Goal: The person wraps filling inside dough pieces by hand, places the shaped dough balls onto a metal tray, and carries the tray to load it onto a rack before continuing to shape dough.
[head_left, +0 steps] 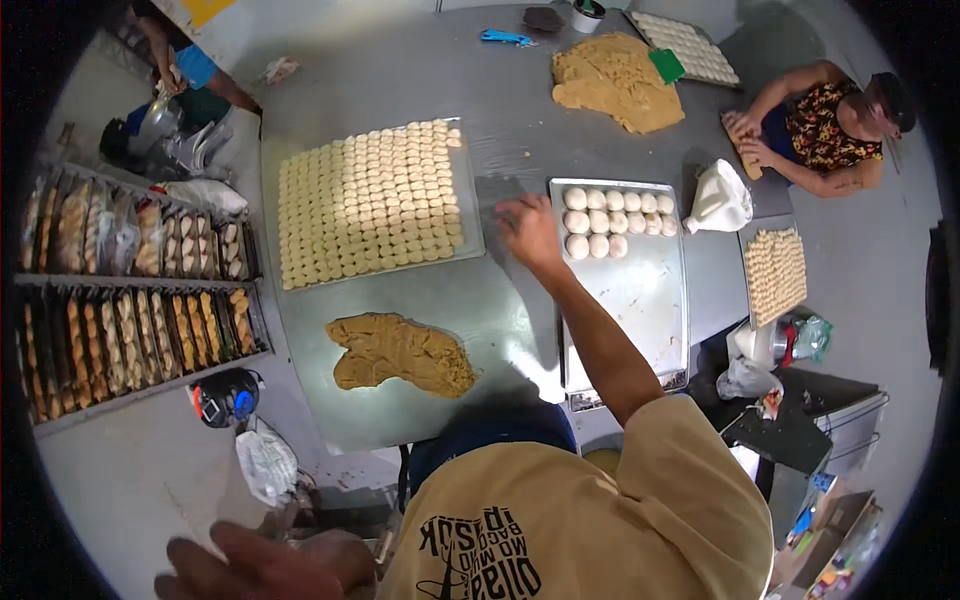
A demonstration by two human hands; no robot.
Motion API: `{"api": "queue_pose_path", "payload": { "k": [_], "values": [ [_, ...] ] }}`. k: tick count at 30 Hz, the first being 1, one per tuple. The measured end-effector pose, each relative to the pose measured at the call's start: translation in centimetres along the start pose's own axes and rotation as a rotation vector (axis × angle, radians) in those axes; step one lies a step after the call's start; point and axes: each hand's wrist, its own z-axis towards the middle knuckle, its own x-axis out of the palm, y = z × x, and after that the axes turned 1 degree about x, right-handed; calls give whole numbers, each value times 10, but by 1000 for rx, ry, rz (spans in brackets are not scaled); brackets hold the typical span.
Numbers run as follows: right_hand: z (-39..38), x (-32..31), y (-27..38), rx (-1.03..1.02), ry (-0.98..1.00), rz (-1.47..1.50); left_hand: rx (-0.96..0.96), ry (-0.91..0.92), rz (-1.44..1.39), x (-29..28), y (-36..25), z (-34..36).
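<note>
My right hand (525,225) is over the steel table between a tray of many small dough pieces (370,200) and a tray of larger pale dough balls (625,310); its fingers are curled loosely apart, with nothing visible in them. Low at the lower left, away from the table, my left hand (255,560) hangs with its fingers spread. A brown lump of dough (398,355) lies on the table's near part.
A tray rack (140,260) stands left. Right are a co-worker (835,135), a white piping bag (718,198) and another tray (775,275). At the back lie a dough mass (615,85), green scraper (666,65) and blue tool (508,37). Another person (195,65) is upper left.
</note>
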Motion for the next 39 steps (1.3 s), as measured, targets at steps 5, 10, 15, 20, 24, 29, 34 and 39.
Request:
{"api": "queue_pose_path", "payload": {
  "k": [5, 10, 15, 20, 24, 29, 34, 39],
  "values": [
    [4, 42, 32, -178, 245, -80, -11, -66, -45, 3, 43, -6],
    [-3, 68, 39, -312, 201, -183, -28, -94, -80, 8, 62, -5],
    [-7, 90, 39, -357, 168, -223, -39, -107, -100, 21, 72, -4],
    [-11, 91, 36, -357, 141, -197, -40, -118, -113, 25, 70, -6],
    [-16, 79, 39, 182, 182, 424, -54, -141, -145, 25, 65, -11],
    [-55, -30, 97, 534, 407, 1241, -452, -321, -238, 39, 98, -37],
    [-115, -96, 166, 106, 187, 971, -1121, -191, -529, 85, 194, -70],
    [-147, -123, 196, 128, 132, 1106, -928, -12, -737, 99, 204, -92]
  ]
}}
